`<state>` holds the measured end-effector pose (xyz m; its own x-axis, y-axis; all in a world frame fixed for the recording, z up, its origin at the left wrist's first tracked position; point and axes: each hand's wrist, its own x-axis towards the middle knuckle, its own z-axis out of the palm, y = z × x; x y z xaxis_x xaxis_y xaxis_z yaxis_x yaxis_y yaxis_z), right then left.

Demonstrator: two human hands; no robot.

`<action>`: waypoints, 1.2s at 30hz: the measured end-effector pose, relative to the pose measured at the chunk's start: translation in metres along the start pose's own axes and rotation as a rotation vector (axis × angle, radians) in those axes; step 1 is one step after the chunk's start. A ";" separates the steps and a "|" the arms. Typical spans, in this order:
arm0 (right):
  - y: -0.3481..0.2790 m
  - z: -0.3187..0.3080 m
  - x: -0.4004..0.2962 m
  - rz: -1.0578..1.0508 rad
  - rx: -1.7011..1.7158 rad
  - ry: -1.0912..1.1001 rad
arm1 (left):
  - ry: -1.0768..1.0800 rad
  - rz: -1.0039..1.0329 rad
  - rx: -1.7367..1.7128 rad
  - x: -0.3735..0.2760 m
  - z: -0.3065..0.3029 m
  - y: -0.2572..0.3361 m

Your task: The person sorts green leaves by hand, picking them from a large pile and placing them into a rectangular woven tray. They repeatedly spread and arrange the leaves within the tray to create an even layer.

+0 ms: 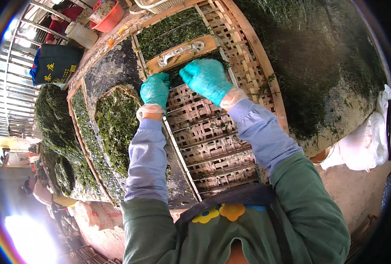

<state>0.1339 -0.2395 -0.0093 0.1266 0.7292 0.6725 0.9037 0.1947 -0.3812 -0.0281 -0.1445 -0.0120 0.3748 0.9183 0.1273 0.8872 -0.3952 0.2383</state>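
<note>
My left hand point(155, 89), in a teal glove, is curled over the left rail of a long rack point(182, 158) with thin crossbars. My right hand point(208, 79), gloved alike and slightly blurred, is bunched above the rack near its right rail. The fingertips of both are hidden, so I cannot tell whether they pinch anything. Just beyond lies a wooden block point(154, 65) with a metal handle point(179, 53). Shredded dark green leaves point(172, 31) fill the rack's far section. Through the nearer bars shows a woven bamboo mat point(212, 127).
Left of the rack lies a green leaf pile point(116, 122); a larger dark green mass point(298, 66) spreads at right. Farther off are a red basin point(111, 18), a plastic jug point(81, 34) and a dark bag point(56, 62). People point(61, 23) are in the background.
</note>
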 end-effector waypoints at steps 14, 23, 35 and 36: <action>0.046 -0.019 -0.024 -0.509 -0.395 -0.287 | -0.068 0.470 0.063 -0.028 -0.010 0.006; 0.046 0.054 0.007 0.204 -0.130 -0.311 | -0.059 0.414 -0.448 -0.022 -0.019 0.033; 0.101 -0.148 -0.098 -0.044 -0.439 -0.532 | -0.186 0.388 -0.130 -0.015 0.013 0.028; 0.103 -0.143 -0.108 -0.091 -0.499 -0.537 | -0.093 0.439 -0.031 -0.015 0.015 0.027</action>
<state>0.2717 -0.3920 -0.0303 -0.0596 0.9700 0.2355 0.9958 0.0415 0.0810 -0.0054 -0.1690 -0.0216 0.7377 0.6613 0.1360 0.6308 -0.7470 0.2100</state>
